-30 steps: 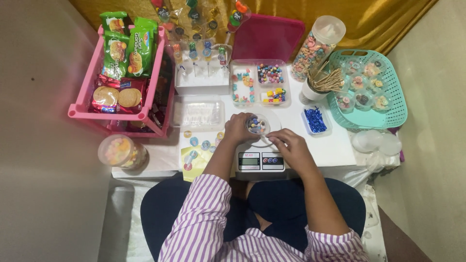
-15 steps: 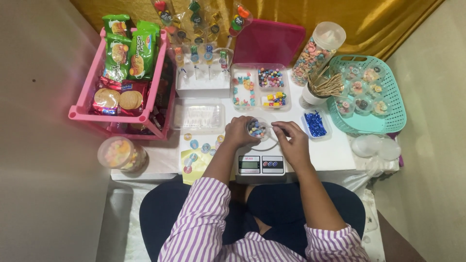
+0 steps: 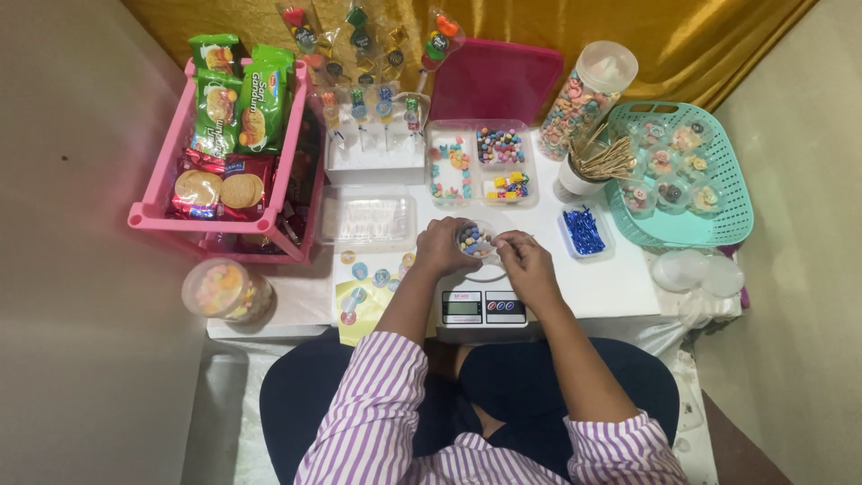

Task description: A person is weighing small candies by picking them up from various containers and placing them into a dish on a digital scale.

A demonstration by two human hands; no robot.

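My left hand (image 3: 440, 246) grips a small clear cup of coloured candies (image 3: 475, 239) and holds it just above the white kitchen scale (image 3: 483, 304). My right hand (image 3: 523, 259) is at the cup's right rim with its fingertips pinched together; what they pinch is too small to tell. A clear divided tray of coloured candies (image 3: 480, 163) lies just beyond the cup.
A pink rack of biscuit packs (image 3: 224, 144) stands at the left, a candy jar (image 3: 224, 289) below it. Lollipop sticks (image 3: 373, 99), a cereal jar (image 3: 584, 90), a cup of skewers (image 3: 593, 162), a teal basket (image 3: 718, 216), blue ties (image 3: 584, 229) and a sticker sheet (image 3: 364, 287) surround the scale.
My right hand has come up from the scale's right side to the cup's rim. The cup has been lifted slightly off the scale plate.
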